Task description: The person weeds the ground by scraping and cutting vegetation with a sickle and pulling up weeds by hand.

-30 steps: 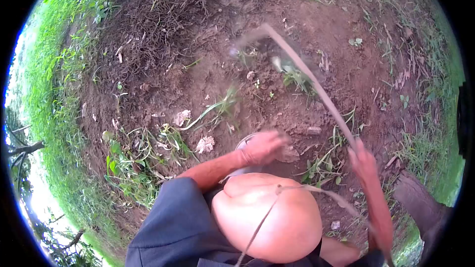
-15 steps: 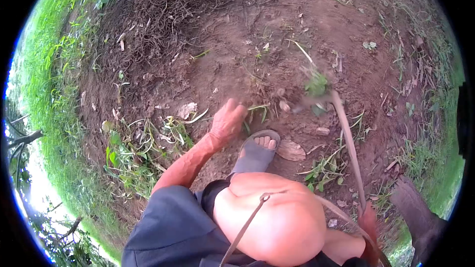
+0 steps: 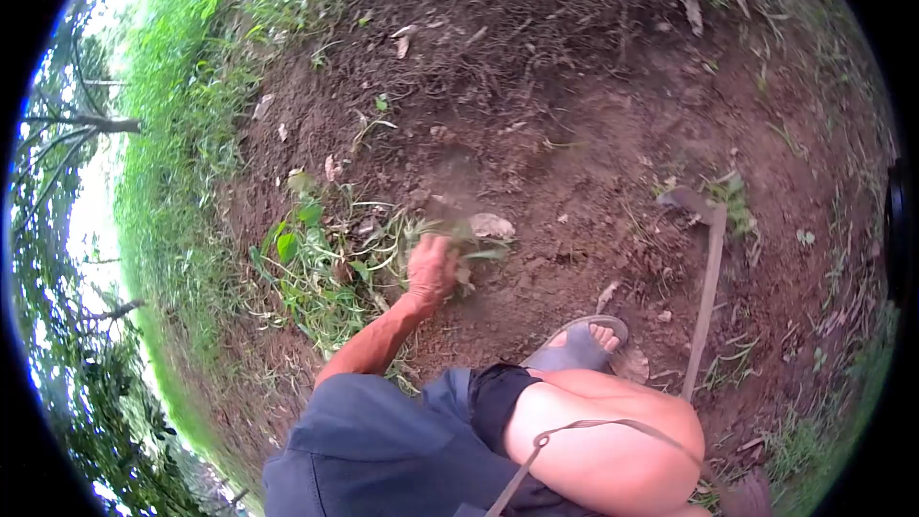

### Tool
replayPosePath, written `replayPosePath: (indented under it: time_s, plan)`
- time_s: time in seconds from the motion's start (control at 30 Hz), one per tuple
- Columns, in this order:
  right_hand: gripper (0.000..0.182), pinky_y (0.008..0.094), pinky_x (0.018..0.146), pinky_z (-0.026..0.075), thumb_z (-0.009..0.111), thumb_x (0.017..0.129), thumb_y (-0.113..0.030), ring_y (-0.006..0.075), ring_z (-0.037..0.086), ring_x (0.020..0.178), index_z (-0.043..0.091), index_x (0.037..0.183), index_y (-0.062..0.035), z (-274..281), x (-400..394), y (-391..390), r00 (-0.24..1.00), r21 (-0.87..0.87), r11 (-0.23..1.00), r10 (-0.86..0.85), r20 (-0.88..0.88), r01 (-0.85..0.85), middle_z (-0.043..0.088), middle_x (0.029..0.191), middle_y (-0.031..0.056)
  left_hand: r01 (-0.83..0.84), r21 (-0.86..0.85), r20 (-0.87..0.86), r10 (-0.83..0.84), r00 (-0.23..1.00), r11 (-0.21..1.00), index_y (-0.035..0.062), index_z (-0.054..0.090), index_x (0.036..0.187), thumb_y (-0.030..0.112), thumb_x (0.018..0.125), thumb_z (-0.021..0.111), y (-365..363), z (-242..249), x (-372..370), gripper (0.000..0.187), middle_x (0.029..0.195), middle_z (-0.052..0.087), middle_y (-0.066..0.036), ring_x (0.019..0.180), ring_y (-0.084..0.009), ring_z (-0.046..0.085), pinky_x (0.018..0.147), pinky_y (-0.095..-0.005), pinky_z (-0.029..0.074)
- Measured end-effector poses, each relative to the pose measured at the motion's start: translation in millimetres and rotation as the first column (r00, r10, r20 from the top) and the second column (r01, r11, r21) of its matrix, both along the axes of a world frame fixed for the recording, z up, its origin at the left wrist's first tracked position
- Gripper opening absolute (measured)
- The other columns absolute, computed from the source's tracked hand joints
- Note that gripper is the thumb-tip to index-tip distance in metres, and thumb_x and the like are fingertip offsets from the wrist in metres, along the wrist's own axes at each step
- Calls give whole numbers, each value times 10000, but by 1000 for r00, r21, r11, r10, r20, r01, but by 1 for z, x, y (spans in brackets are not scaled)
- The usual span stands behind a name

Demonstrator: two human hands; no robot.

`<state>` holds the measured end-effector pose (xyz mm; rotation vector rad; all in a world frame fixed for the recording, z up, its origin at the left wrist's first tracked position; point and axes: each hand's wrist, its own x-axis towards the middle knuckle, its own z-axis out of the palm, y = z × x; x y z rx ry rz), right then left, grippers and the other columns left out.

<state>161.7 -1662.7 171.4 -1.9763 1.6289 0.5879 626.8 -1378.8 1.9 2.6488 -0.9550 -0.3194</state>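
Observation:
My left hand (image 3: 433,268) is low over the soil at the right edge of a heap of pulled weeds (image 3: 321,263). Its fingers are curled, and blurred weeds (image 3: 486,254) stick out around them. A hoe stands to the right, its long wooden handle (image 3: 706,302) slanting down behind my bent knee. The dark hoe head (image 3: 684,199) rests by the ground, close to a small green plant (image 3: 735,201). My right hand, toward the lower end of the handle, is hidden behind the knee.
My sandalled foot (image 3: 579,343) is planted on brown soil (image 3: 546,278). A pale dry leaf (image 3: 492,226) lies near my left hand. Dense thin roots or twigs (image 3: 536,29) cover the ground ahead. Tall grass (image 3: 177,124) borders the left, and a cord (image 3: 593,424) hangs across my knee.
My left hand has moved from beside the foot to the weed heap on the left. The view has turned. The hoe head has shifted right, and the right hand has passed out of sight.

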Motion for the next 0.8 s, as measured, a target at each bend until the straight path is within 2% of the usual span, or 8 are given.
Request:
replayPosePath:
  time_s: [0.07, 0.13, 0.17, 0.23, 0.3, 0.43, 0.53, 0.8]
  plan:
    - [439, 494, 764, 479, 706, 827, -344, 405, 623, 858, 605, 1067, 9, 11, 34, -13, 999, -11, 999, 39, 13, -39, 648, 914, 234, -134, 34, 15, 134, 991, 990, 108, 625, 1052, 183, 840, 667, 19, -10, 10, 228, 1034, 595, -146, 937, -344, 599, 796, -462, 468]
    - [440, 491, 770, 478, 705, 828, -351, 397, 622, 866, 609, 1067, 5, 21, 62, -25, 997, -18, 997, 79, 8, -78, 648, 922, 230, -100, -140, 174, 124, 977, 985, 69, 589, 1110, 160, 819, 688, 28, -19, 7, 320, 1118, 583, -155, 1011, -361, 568, 842, -463, 444]
    - [441, 490, 774, 477, 704, 828, -355, 394, 622, 869, 611, 1067, 3, 27, 74, -31, 995, -18, 995, 99, 3, -98, 648, 926, 228, -167, -95, 164, 181, 970, 981, 76, 567, 1164, 167, 803, 688, 31, -32, -3, 392, 1188, 566, -143, 1101, -344, 527, 914, -470, 398]
    - [442, 486, 780, 476, 703, 828, -363, 386, 622, 877, 616, 1066, 0, 39, 96, -43, 991, -14, 992, 129, -21, -129, 648, 933, 224, -303, -191, 166, 335, 927, 933, 87, 559, 1162, 177, 794, 675, 26, -51, -11, 397, 1196, 554, -135, 1123, -335, 501, 943, -473, 361]
    - [443, 483, 787, 475, 702, 829, -370, 379, 621, 884, 620, 1066, -4, 51, 113, -55, 989, -14, 990, 137, -50, -138, 648, 941, 220, -379, -171, 134, 403, 905, 909, 93, 555, 1155, 199, 789, 666, 21, -54, -13, 396, 1203, 548, -132, 1126, -335, 487, 958, -480, 339]
    - [447, 477, 800, 473, 699, 830, -385, 364, 620, 899, 628, 1066, -12, 74, 153, -79, 981, -10, 985, 169, -97, -171, 648, 956, 212, -380, -115, 103, 391, 914, 918, 112, 537, 1160, 173, 779, 672, 20, -48, -12, 409, 1227, 525, -119, 1098, -337, 483, 936, -494, 344]
    - [449, 472, 810, 471, 697, 831, -396, 353, 620, 910, 635, 1066, -18, 85, 191, -95, 971, -3, 977, 214, -108, -215, 647, 967, 206, -367, -154, 75, 381, 921, 917, 120, 518, 1171, 192, 771, 683, 20, -46, -7, 439, 1218, 510, -116, 1072, -339, 472, 906, -494, 353]
    - [457, 459, 836, 467, 692, 833, -426, 324, 618, 939, 652, 1065, -34, 95, 302, -134, 886, 51, 885, 464, -22, -462, 647, 997, 191, -405, -191, 14, 415, 910, 894, 130, 541, 1149, 212, 773, 668, 21, -37, -7, 406, 1220, 509, -83, 1055, -324, 482, 924, -474, 366]
